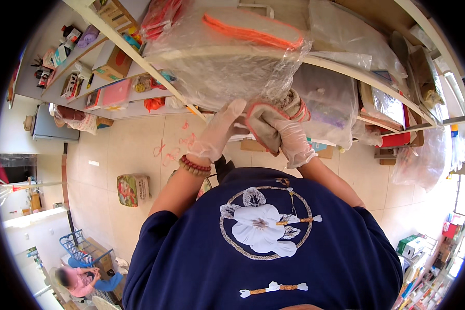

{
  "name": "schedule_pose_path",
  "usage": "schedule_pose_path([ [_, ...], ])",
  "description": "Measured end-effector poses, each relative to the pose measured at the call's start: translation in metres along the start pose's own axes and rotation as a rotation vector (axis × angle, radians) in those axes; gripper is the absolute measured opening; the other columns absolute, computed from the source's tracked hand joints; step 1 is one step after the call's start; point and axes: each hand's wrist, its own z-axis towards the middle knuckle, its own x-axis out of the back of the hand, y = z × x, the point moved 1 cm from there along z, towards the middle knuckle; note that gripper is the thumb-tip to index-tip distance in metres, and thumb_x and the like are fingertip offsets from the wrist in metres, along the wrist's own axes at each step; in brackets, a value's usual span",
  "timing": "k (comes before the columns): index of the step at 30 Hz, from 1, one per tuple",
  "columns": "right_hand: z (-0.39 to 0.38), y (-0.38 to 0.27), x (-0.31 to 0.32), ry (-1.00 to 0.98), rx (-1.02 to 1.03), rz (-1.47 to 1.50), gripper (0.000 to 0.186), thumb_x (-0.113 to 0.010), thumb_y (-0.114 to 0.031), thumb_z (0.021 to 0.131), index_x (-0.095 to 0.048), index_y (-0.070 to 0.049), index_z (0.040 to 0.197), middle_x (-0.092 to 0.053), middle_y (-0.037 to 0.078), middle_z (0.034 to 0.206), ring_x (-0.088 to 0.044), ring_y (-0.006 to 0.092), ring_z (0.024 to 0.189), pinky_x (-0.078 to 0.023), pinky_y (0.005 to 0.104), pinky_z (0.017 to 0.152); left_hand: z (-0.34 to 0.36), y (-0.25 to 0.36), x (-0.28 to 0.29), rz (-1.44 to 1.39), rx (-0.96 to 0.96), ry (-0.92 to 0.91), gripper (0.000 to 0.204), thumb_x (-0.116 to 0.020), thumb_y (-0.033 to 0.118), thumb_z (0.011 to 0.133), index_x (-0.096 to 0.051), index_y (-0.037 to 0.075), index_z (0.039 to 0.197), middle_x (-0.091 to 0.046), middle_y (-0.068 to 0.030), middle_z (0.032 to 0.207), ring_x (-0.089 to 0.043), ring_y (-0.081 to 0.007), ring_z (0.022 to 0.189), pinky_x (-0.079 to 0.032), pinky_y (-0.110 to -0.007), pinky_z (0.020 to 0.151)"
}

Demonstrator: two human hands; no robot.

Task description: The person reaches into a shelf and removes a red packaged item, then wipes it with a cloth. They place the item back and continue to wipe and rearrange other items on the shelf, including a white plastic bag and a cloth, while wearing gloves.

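I see the grey cloth piece [263,126] with red edging between the two hands, in front of the plastic-covered shelf [227,72]. The right hand [293,140] is closed around its side; the left hand [221,130] is just beside it, and whether its fingers grip, I cannot tell. I judge the cloth light, soft, not fragile; I would hold it by the edging. Its folded far part is hard to make out.

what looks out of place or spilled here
Thin red loops are scattered on the pale tiled floor, left of the gloved left hand; they look like stray scraps, though their material is unclear. A small white piece lies loose farther left.
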Motion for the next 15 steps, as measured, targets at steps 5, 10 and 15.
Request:
schedule_pose_path([
  [5, -0.006, -0.005, -0.013, -0.067, 0.145, 0.169, 0.018, -0.061, -0.018, 0.083, -0.059, -0.003, 0.094, -0.063, 0.008, 0.074, -0.061, 0.0151, 0.056, -0.045, 0.0258, 0.041, 0.032, -0.015, -0.003, -0.133, -0.162, 0.081, 0.034, -0.064, 0.036, 0.083, -0.062, 0.004, 0.095, -0.056, 0.0009, 0.077, -0.051, -0.0074, 0.070, -0.043, -0.025, 0.063],
  [10, -0.012, -0.013, -0.008, -0.182, 0.096, 0.064, 0.017, -0.063, -0.020, 0.081, -0.059, -0.005, 0.090, -0.062, 0.010, 0.068, -0.058, 0.0158, 0.050, -0.041, 0.0256, 0.037, 0.040, -0.018, -0.006, -0.145, -0.266, 0.278, 0.024, -0.069, 0.027, 0.081, -0.063, 0.003, 0.084, -0.050, 0.0022, 0.062, -0.044, -0.0082, 0.053, -0.039, -0.023, 0.050],
  [15, -0.019, -0.019, -0.005, -0.196, 0.040, 0.070, 0.018, -0.062, -0.021, 0.081, -0.059, -0.005, 0.088, -0.060, 0.010, 0.062, -0.055, 0.0164, 0.046, -0.036, 0.0247, 0.032, 0.036, -0.014, -0.011, -0.150, -0.279, 0.301, 0.023, -0.068, 0.026, 0.082, -0.062, 0.004, 0.082, -0.050, 0.0016, 0.061, -0.042, -0.0088, 0.051, -0.037, -0.023, 0.048],
])
